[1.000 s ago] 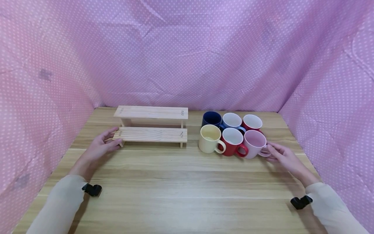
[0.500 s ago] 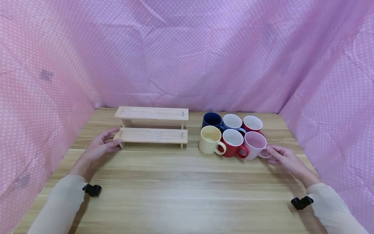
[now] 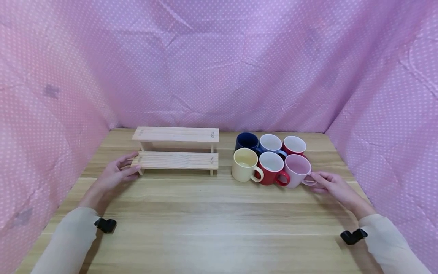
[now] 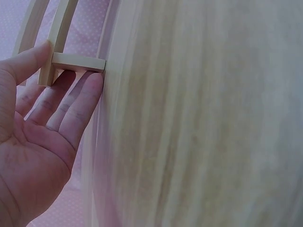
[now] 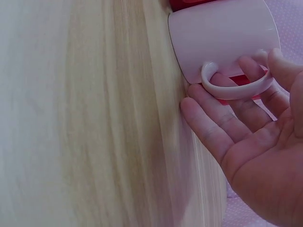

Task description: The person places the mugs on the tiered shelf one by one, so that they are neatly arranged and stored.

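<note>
At the left, my left hand [image 3: 114, 173] holds the left end of a two-tier wooden shelf's low front step [image 3: 176, 160]. In the left wrist view, the thumb [image 4: 35, 61] lies against the board's end and the fingers reach beside its leg [image 4: 80, 62]. At the right, my right hand [image 3: 332, 186] pinches the handle [image 5: 239, 91] of a pink mug [image 3: 297, 169], thumb on its upper part and a finger inside the loop. The mug stands upright at the front right of a mug group, beside a red mug [image 3: 270, 171].
A cream mug [image 3: 244, 169] is at the group's front left. Behind stand a navy mug [image 3: 246, 142], a light blue mug [image 3: 270, 144] and another red mug [image 3: 295, 145]. The shelf's taller rear step [image 3: 176, 134] is near the pink dotted curtain [image 3: 219, 76].
Both hands, the shelf and the mugs keep their places; the head view has shifted only slightly.
</note>
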`<move>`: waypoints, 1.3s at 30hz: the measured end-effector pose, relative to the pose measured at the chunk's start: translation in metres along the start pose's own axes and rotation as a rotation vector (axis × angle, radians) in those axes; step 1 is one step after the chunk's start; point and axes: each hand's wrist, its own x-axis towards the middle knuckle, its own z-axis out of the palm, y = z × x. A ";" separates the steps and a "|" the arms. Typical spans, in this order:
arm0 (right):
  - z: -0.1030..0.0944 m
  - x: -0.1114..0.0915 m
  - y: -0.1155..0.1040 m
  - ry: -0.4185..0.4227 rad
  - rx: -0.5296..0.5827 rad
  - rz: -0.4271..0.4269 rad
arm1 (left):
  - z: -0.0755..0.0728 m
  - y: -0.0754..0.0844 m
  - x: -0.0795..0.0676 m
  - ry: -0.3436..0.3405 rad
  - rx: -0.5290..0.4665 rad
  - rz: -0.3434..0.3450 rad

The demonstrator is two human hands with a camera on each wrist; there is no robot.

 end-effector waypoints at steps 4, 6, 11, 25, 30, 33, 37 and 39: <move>0.000 0.000 0.000 -0.022 0.020 -0.006 | 0.000 -0.002 -0.002 0.005 -0.004 -0.006; 0.000 0.001 0.000 -0.029 0.026 -0.005 | 0.000 -0.002 -0.002 0.005 -0.011 -0.012; 0.001 0.000 -0.001 -0.031 0.038 -0.007 | -0.001 -0.002 -0.001 0.008 -0.011 -0.040; -0.001 0.000 -0.005 -0.022 0.025 -0.024 | 0.005 0.010 -0.002 0.018 0.095 -0.087; -0.002 -0.001 -0.002 -0.015 0.022 -0.019 | 0.009 0.012 0.000 0.054 0.058 -0.105; -0.002 0.001 -0.002 -0.016 0.033 -0.021 | 0.010 0.014 -0.001 0.071 0.048 -0.114; 0.001 0.003 -0.001 -0.019 0.063 -0.021 | 0.009 0.015 -0.003 0.088 0.049 -0.115; 0.002 0.003 -0.001 -0.023 0.090 -0.019 | 0.008 0.016 -0.004 0.092 0.049 -0.113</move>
